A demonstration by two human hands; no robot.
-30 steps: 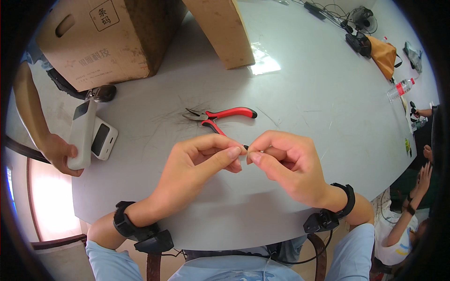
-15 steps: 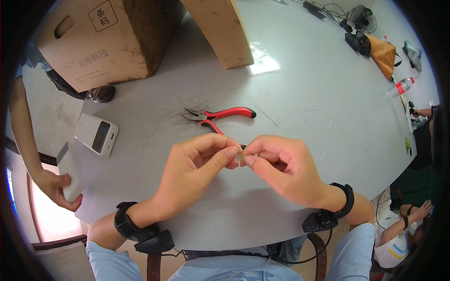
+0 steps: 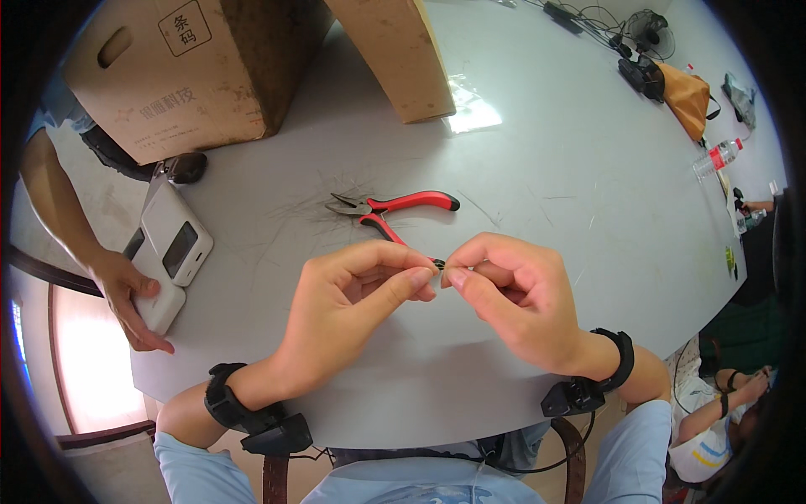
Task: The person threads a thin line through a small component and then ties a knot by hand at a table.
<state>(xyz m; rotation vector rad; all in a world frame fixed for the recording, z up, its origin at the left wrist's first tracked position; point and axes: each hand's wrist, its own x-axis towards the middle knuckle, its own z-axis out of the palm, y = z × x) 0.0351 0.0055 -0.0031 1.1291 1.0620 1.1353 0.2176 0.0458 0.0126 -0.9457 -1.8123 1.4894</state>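
Observation:
My left hand (image 3: pixel 348 302) and my right hand (image 3: pixel 525 302) meet above the near middle of the table, thumb and forefinger pinched on each. Whatever lies between the fingertips is too small to make out. Just beyond them rests a pair of pliers (image 3: pixel 420 200) with red and black handles, its jaws slightly parted and pointing left. The tip of its nearer handle sits behind my fingertips. Thin, hair-like strands (image 3: pixel 285 217) lie scattered around the jaws, with a few more to the right of the pliers.
At the left edge another person's hand (image 3: pixel 126 290) holds a white power bank (image 3: pixel 166 309) against a second white power bank (image 3: pixel 179 235). Cardboard boxes (image 3: pixel 180 88) stand at the far left and far middle. Rightward are a plastic bottle (image 3: pixel 718 158) and an orange bag (image 3: pixel 684 97).
My right hand has shifted slightly right and up, while the left has barely moved; both stay pinched. The other person's hand has brought its power bank rightward onto the table beside the second one.

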